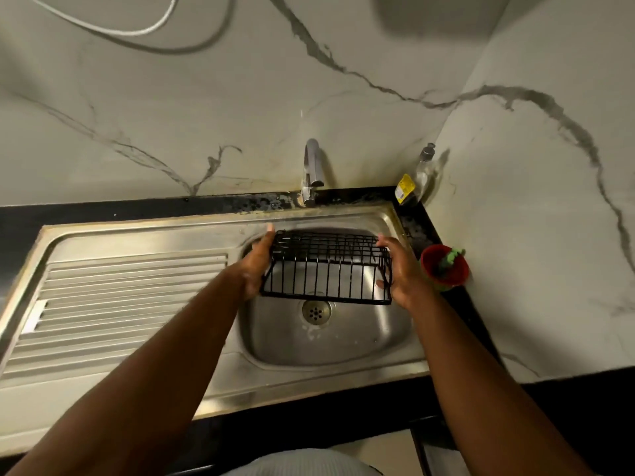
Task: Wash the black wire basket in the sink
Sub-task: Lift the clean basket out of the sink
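Nearest you, your two bare forearms reach in toward the one drain (pixel 316 311) in the floor of the single steel sink bowl (pixel 343 345). Your left hand (pixel 256 266) sits just up and left of the drain, lying flat against the left end of the black wire basket (pixel 326 269) with its fingers straight. Your right hand (pixel 400 269) is just up and right of the drain and grips the basket's right end, with its thumb hooked onto the wires and its fingers reaching over the top. The one basket hangs between your palms directly above the drain, tilted so that its barred side faces you, clear of the bowl floor.

Left of the drain lies one ribbed steel drainboard (pixel 120 304). Right of the drain, on the black counter (pixel 457 305), stands one red cup (pixel 445 266) with one green scrubber (pixel 453 256) poking out.

Beyond the drain, one chrome tap (pixel 311 170) rises at the back edge. No water shows at its spout. Farther back and to the right of the drain, in the corner, stands one clear bottle (pixel 421 173) with a grey cap and one yellow label (pixel 402 188); its print is too small to read. Farthest from the drain, up on the veined marble wall (pixel 206 115), hangs one looping white cable (pixel 113 27).
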The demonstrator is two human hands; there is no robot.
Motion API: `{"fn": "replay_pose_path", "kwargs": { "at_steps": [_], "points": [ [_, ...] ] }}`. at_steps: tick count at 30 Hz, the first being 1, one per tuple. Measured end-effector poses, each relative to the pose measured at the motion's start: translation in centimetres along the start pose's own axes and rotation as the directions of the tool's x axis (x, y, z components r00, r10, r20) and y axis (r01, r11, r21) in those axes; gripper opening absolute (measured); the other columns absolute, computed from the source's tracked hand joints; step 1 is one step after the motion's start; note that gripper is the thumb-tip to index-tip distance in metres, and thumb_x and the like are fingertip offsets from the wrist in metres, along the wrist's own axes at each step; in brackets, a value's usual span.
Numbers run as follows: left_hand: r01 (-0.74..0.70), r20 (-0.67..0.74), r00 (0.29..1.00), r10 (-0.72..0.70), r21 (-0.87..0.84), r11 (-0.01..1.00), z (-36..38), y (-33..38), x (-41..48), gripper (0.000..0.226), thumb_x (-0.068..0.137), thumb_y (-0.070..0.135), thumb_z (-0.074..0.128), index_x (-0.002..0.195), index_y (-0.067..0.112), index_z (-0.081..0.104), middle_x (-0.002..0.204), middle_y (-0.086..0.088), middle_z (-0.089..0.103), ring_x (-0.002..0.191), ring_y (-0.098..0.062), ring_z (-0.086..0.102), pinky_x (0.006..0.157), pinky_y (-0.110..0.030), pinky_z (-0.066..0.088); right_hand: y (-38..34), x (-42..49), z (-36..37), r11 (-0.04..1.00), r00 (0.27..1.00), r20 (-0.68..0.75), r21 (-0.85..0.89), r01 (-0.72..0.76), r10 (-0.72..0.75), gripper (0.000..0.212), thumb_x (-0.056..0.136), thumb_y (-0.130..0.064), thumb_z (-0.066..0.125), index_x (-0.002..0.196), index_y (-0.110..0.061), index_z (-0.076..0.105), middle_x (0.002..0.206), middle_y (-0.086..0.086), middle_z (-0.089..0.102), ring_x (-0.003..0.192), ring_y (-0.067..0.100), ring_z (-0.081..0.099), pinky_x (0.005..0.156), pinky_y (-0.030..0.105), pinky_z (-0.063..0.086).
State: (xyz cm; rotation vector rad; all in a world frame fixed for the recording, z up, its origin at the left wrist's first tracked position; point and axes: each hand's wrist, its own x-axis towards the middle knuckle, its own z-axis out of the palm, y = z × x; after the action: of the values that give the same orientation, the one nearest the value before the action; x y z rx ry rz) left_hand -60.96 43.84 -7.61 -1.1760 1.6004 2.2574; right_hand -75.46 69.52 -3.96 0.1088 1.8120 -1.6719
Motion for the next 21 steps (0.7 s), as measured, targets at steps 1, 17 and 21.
{"fn": "replay_pose_path", "kwargs": {
  "at_steps": [1, 17, 21],
  "points": [
    [0.022, 0.002, 1.0, -0.022, -0.002, 1.0, 0.1, -0.2, 0.0, 0.108, 0.057, 0.093, 0.07, 0.145, 0.032, 0.053, 0.138, -0.012, 0.059, 0.126, -0.044, 0.056, 0.089, -0.059, 0.056, 0.0, -0.5, 0.4, 0.997, 0.995, -0.065, -0.018, 0.081, -0.082, 0.017, 0.089, -0.05, 0.065, 0.088, -0.033, 0.066, 0.125, -0.007, 0.062, 0.121, 0.019, 0.053, 0.104, 0.05, 0.044],
    [-0.703, -0.022, 0.704, 0.709, 0.115, 0.702, 0.8, 3.1, -4.9, 0.07, 0.095, 0.068, 0.054, 0.153, 0.039, 0.029, 0.151, -0.008, 0.046, 0.135, -0.029, 0.053, 0.109, -0.051, 0.049, -3.0, -4.1, 2.4, 0.749, 0.756, -0.098, -0.271, 0.605, -0.647, 0.064, 0.098, -0.058, 0.056, 0.154, -0.037, 0.034, 0.157, 0.003, 0.042, 0.136, 0.017, 0.048, 0.105, 0.028, 0.045],
    [-0.534, -0.084, 0.801, 0.593, 0.348, 0.77, 0.5, 1.0, -3.0, 0.081, 0.087, 0.084, 0.052, 0.153, 0.04, 0.038, 0.154, -0.004, 0.05, 0.132, -0.022, 0.054, 0.104, -0.044, 0.05, -0.8, -3.3, 2.4, 0.887, 0.892, -0.139, -0.247, 0.39, -0.431, 0.063, 0.088, -0.072, 0.053, 0.142, -0.041, 0.046, 0.139, 0.006, 0.056, 0.111, 0.023, 0.055, 0.071, 0.028, 0.05]
  ]
}}
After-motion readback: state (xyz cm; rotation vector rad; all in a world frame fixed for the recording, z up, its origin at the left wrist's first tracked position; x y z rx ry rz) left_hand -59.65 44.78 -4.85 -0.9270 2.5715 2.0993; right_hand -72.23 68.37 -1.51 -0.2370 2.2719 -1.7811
